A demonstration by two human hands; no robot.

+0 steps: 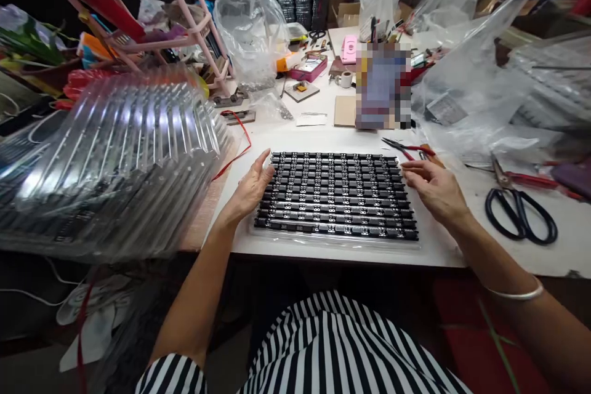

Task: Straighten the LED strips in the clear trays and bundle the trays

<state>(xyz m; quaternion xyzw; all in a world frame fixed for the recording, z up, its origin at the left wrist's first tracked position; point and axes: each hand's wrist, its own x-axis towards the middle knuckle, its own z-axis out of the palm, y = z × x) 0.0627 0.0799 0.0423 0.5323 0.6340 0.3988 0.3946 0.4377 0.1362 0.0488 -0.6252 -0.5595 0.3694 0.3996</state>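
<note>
A clear plastic tray (332,242) lies on the white worktop in front of me, filled with several rows of black circuit board strips (337,197) carrying small chips and pale contacts. My left hand (252,189) grips the tray's left edge near its far corner, with the thumb along the side and the other fingers partly hidden. At the opposite edge, my right hand (436,188) has its fingers bent and closed on the tray's upper right side. Just beyond that hand lie red-handled pliers (404,148).
Stacked clear plastic trays (124,148) lean on the left. Large black-handled scissors (519,212) rest at the right, near plastic bags (480,86). A pink rack (184,37) stands at the back left. A roll of tape (344,79) sits behind the tray.
</note>
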